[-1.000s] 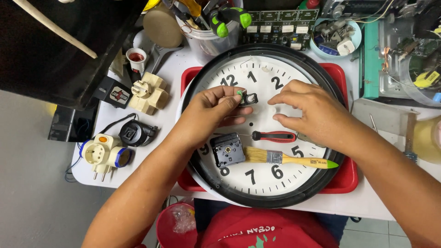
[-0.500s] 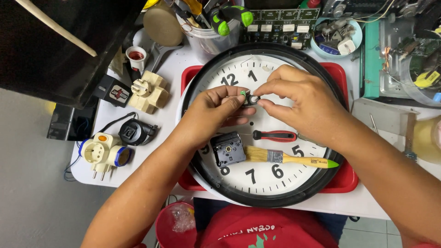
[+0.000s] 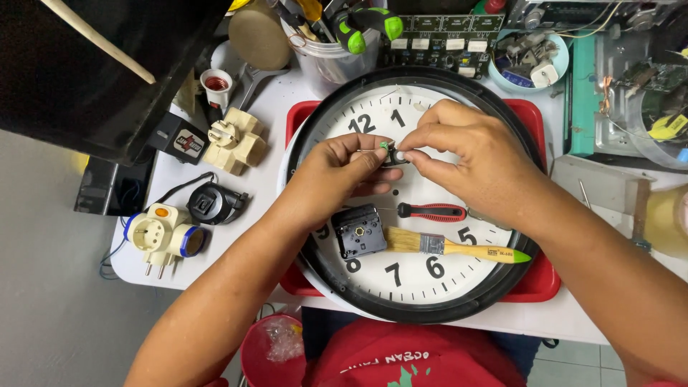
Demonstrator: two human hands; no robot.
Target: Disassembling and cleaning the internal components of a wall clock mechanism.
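A small dark part with a green tip sits pinched between my left hand and right hand, each grip closed on it with fingertips, just above the white face of a large black-rimmed wall clock. On the face lie a black clock movement, a red-handled screwdriver and a yellow-handled brush. The clock rests on a red tray on the white bench.
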